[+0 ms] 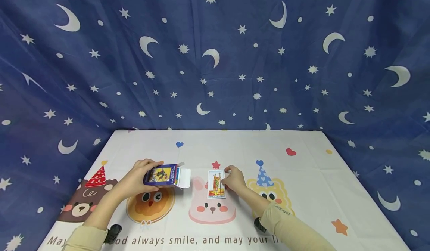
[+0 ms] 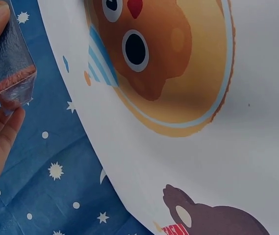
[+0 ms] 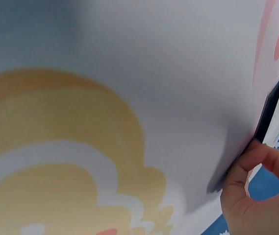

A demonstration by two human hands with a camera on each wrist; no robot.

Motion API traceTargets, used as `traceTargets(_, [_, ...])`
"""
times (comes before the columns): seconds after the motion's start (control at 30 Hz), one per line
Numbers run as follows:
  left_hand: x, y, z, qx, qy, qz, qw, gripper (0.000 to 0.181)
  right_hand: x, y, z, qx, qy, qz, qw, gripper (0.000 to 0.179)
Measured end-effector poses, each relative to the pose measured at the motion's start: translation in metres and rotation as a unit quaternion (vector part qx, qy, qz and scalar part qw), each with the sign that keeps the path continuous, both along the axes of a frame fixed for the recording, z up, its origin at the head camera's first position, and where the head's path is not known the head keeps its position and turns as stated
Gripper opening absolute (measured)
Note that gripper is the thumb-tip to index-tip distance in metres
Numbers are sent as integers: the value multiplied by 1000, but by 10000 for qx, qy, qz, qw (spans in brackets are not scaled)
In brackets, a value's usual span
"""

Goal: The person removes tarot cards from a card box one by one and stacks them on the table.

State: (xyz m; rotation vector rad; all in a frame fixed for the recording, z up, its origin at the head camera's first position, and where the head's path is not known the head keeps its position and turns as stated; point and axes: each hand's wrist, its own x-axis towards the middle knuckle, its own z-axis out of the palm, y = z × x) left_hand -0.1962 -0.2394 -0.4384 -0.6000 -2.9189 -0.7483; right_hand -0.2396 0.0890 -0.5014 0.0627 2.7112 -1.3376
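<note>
Card (image 1: 215, 185), a white-bordered paper rectangle printed with a robed orange-and-yellow figure, is face up over the pink rabbit print (image 1: 212, 216) on the white tablecloth (image 1: 255, 146). Its long axis runs away from the person; the figure's head points to the far side and the caption edge faces the near side. A dark edge in the right wrist view hints at a stack, but how many lie there, and whether they sit flat, I cannot tell.

The right hand (image 1: 235, 180) pinches it at the right long edge, thumb and forefinger bent together.

To the left, apart from it, the purple-blue rectangular card box (image 1: 162, 175) with a yellow picture appears to be held above the round orange-brown face print (image 1: 149, 208). The left hand (image 1: 139, 176) grips it across its width. Its long axis runs sideways, the mouth and loose white flap (image 1: 184, 178) pointing right, towards the card.

As for progress, the box is open and the card is outside it; what is left inside is hidden.

Beyond the table hangs a dark-blue fabric curtain (image 1: 235, 56) with white moons and stars.
</note>
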Motion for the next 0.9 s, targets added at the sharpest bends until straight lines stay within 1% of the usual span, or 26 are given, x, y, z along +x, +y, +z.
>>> traceTargets(0.1, [-1,0,-1,-28,2,-77,10000,77,0,0,1,60,12,65,10000,41])
traceTargets(0.23, [0,1,-3,-30,155,-148,9998,77,1,0,1,60,54,265,9996,43])
traceTargets(0.37, [1,2,-3,37,265,-152,9995,77,2,0,-1,87,129,416,9990,43])
traceTargets(0.47, [1,1,-3,42,217,-148,9996,77,2,-1,-2,135,118,409,9990,43])
traceTargets(0.57, [1,0,-4,-13,173,-140,9998,77,2,-2,-1,231,120,519,9983,43])
traceTargets(0.73, [0,0,-2,-37,111,-96,9999,77,0,-2,1,365,83,722,9967,52])
traceTargets(0.9, [1,0,-2,-22,39,-81,10000,78,0,-1,1,421,55,728,9964,55])
